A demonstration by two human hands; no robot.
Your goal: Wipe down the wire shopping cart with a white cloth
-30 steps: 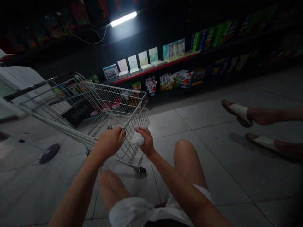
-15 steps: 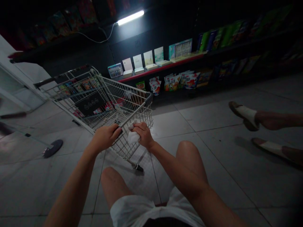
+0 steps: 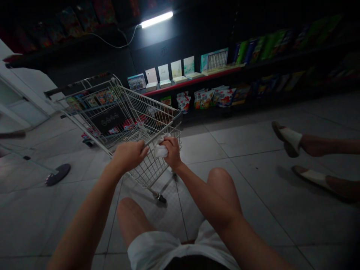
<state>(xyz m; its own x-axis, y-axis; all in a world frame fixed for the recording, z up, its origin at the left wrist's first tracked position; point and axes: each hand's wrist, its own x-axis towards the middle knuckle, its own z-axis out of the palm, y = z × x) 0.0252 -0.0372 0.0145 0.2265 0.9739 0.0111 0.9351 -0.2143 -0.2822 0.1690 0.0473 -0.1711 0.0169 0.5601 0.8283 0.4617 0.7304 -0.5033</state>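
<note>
Left hand [image 3: 128, 155]: closed around the handle of the shopping cart [image 3: 147, 167]
Right hand [image 3: 172, 152]: clamped on a crumpled white tissue [image 3: 161, 150], pressed against that handle
Beyond the cart: red-edged shelving [image 3: 191, 80] with cards and packets
Right of the cart: another person's sandalled feet [image 3: 288, 138]

A shop: snack packets [image 3: 206, 99] on dark shelving [image 3: 194, 80], a wire shopping cart [image 3: 146, 116].
</note>
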